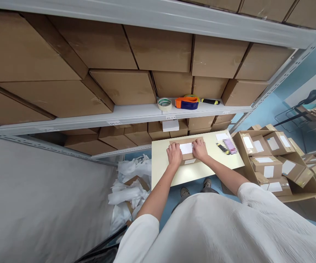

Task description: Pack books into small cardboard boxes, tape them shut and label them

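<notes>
A cardboard box lies on the cream tabletop in front of me. Across its top is a white label, and a second white label shows on its near side. My left hand is at the left end of the top label, fingers curled and closed on its edge. At the right end, my right hand does the same, its fingertips against the label and the box. Whether the label is fully stuck to the cardboard I cannot tell.
A utility knife lies by a blurred purple item and a white sheet on the table. Shelves hold boxes, a tape roll and an orange-blue tape dispenser. A large carton of labelled boxes stands right; crumpled white wrapping left.
</notes>
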